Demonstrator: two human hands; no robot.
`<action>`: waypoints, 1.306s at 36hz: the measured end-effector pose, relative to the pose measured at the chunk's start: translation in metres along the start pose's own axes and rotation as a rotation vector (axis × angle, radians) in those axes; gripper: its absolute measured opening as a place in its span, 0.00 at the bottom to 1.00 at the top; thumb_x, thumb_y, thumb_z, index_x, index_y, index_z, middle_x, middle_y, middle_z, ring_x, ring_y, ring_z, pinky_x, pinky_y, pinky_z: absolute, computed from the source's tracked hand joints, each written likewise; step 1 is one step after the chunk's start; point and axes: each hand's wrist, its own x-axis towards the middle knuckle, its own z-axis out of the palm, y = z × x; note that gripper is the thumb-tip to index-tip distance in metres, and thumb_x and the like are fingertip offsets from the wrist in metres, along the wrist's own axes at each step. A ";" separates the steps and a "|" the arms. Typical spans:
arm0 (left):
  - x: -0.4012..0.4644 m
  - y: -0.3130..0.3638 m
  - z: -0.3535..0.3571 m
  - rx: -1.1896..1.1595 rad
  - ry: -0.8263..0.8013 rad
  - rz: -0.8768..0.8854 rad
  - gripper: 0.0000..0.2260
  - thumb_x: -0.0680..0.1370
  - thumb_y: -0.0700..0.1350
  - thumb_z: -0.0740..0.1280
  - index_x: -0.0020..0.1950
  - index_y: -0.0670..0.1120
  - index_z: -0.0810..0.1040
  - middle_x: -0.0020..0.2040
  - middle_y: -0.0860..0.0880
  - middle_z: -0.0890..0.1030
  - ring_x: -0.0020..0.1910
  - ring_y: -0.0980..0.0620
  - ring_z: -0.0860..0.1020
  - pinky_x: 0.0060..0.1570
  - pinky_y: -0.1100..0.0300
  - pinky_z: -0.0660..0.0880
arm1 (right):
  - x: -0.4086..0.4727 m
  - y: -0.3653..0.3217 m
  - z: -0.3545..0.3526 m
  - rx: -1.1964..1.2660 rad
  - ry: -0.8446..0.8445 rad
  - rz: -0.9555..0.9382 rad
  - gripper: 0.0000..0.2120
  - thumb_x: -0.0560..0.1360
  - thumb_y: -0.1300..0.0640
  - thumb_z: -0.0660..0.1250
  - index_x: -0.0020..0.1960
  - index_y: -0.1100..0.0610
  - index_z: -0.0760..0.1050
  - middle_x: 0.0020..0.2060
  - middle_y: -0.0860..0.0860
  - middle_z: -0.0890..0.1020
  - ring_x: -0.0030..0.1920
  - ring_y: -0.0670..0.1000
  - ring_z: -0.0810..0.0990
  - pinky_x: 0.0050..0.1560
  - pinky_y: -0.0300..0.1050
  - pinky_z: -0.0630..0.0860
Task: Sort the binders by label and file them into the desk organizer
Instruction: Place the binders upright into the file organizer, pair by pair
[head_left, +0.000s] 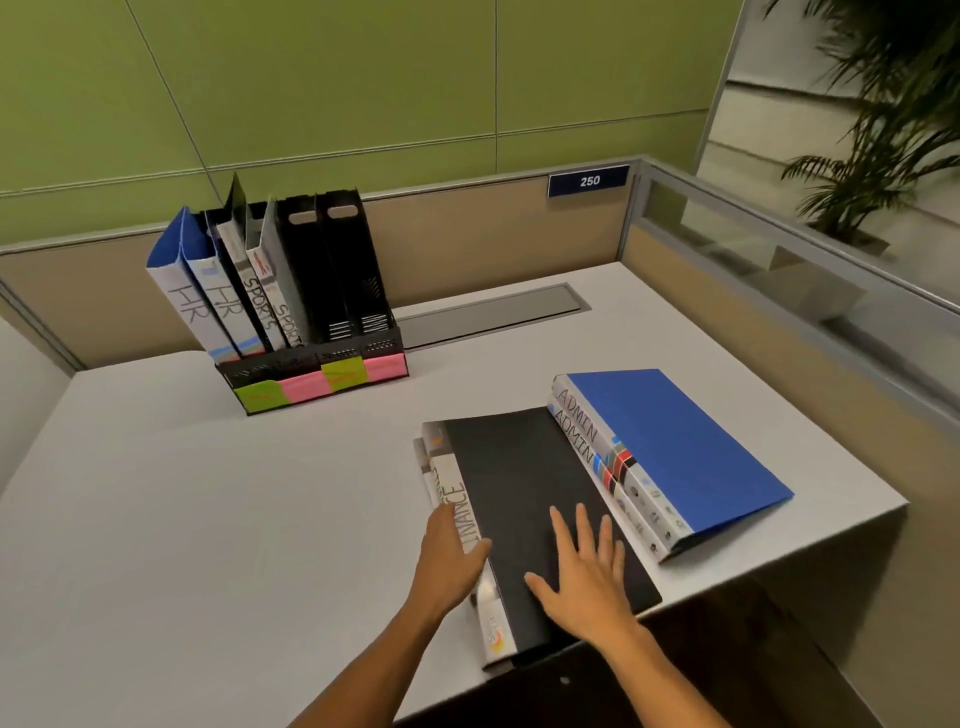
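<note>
Two black FINANCE binders (519, 478) lie stacked flat near the desk's front edge. My left hand (447, 561) touches the spine of the stack from the left, thumb on the label. My right hand (584, 577) lies flat on the top black cover, fingers spread. To the right, two blue ADMIN binders (675, 447) are stacked flat. The black desk organizer (317, 364) stands at the back left. It holds two HR binders (202, 296) and two SPORTS binders (265, 296) upright in its left slots. Its two right slots (337, 270) stand empty.
Coloured sticky notes (322, 384) run along the organizer's front. A grey cable hatch (493, 312) sits in the white desk (182, 519) behind the binders. Partition walls enclose the back and right; a plant (883, 130) stands beyond the glass.
</note>
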 end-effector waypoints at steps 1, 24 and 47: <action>-0.001 -0.001 0.003 0.023 -0.004 0.012 0.26 0.77 0.50 0.72 0.70 0.54 0.64 0.70 0.51 0.72 0.58 0.56 0.73 0.55 0.62 0.72 | -0.002 0.006 0.009 -0.044 -0.041 0.014 0.44 0.76 0.27 0.50 0.81 0.45 0.34 0.80 0.54 0.34 0.78 0.64 0.30 0.75 0.66 0.36; 0.024 0.003 -0.006 -0.488 -0.072 -0.377 0.17 0.78 0.44 0.71 0.66 0.47 0.73 0.63 0.46 0.79 0.54 0.45 0.80 0.55 0.46 0.78 | 0.000 0.028 0.029 -0.132 -0.148 -0.003 0.44 0.65 0.20 0.26 0.72 0.43 0.20 0.74 0.51 0.23 0.71 0.59 0.18 0.69 0.62 0.22; -0.013 0.014 -0.045 -0.699 0.042 -0.105 0.25 0.75 0.40 0.74 0.61 0.64 0.70 0.60 0.56 0.81 0.56 0.49 0.82 0.48 0.50 0.84 | -0.001 -0.044 -0.077 0.246 -0.266 -0.143 0.40 0.77 0.36 0.65 0.81 0.38 0.45 0.81 0.43 0.44 0.81 0.51 0.51 0.77 0.56 0.59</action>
